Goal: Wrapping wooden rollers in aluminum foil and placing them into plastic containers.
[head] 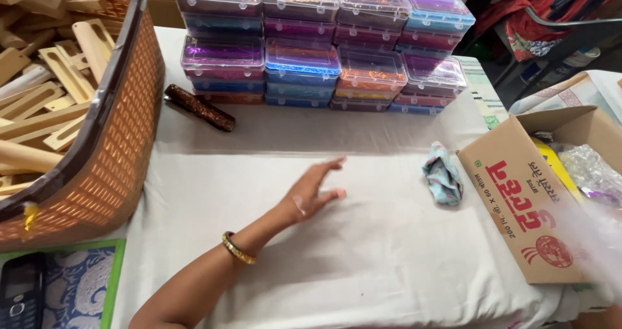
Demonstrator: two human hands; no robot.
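White cloth (363,251) covers the tabletop; left hand (311,193) hovers mid-table, fingers spread, holding nothing. Crumpled rag (443,181) lies near the right edge.

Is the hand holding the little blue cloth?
No, the left hand is open and empty over the white cloth, and the crumpled blue cloth lies apart from it beside the cardboard box.

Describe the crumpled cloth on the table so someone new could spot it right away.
Start at the brown cardboard box on the right edge of the white-covered table. Just left of the box's near corner lies the crumpled cloth, apart from the open left hand. It is the only soft, bunched thing there, pale blue with a small pinkish print.
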